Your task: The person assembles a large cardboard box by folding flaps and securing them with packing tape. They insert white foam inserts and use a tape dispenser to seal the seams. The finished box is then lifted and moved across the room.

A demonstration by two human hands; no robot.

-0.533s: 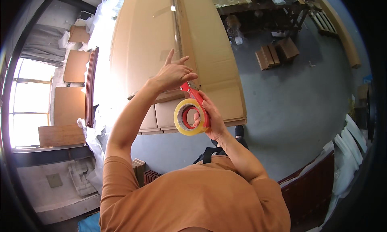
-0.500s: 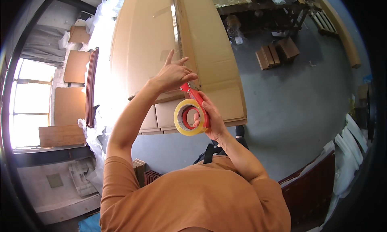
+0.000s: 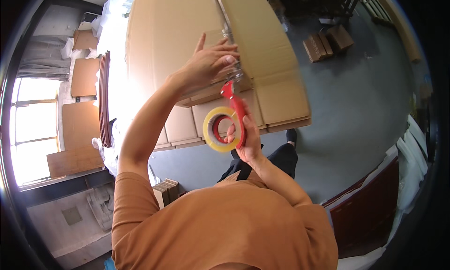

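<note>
The right hand (image 3: pixel 247 141) gripped the light, rigid tape gun (image 3: pixel 229 122) by its handle; the left hand (image 3: pixel 208 66) lay spread, pressing the stiff box (image 3: pixel 178 31) just above.

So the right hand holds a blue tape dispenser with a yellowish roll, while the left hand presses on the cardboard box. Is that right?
Not quite: the tape dispenser is red, not blue, as the head view shows. The right hand does hold it, with its yellowish roll, and the left hand presses on the cardboard box.
</note>
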